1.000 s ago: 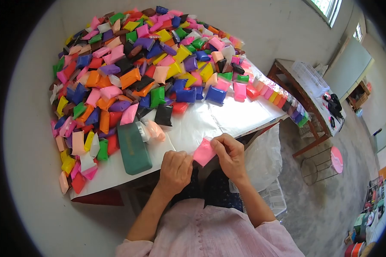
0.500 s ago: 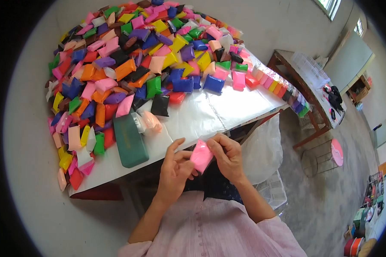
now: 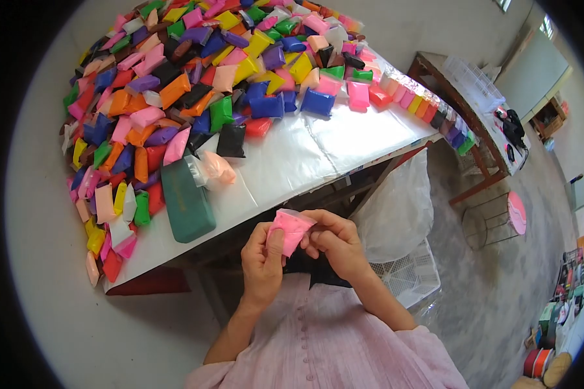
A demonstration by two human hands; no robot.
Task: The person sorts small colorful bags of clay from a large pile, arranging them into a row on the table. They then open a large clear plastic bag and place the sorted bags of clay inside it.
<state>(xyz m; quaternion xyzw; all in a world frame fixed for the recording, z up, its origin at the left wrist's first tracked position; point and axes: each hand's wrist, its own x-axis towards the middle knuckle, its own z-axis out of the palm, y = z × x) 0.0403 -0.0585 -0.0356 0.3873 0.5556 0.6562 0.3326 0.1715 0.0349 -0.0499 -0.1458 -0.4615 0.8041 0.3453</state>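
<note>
Between my hands, in front of my chest, is a small pink packet in clear wrapping. My left hand grips it from the left, thumb lying across its front. At the packet's upper right corner, my right hand pinches the wrapping with its fingers curled in; the exact fingertip contact is partly hidden. On the table beyond lie a long dark green case, a clear bag with peach-coloured content and a black packet.
A large heap of coloured packets covers the table's left and back. A row of small coloured packs runs along its right end. Below hang a translucent plastic bag and a white basket. A wire stool stands right.
My left hand has closed around the pink packet, its thumb now over the front. The packet has turned and shifted slightly left. The view has also shifted a little.
</note>
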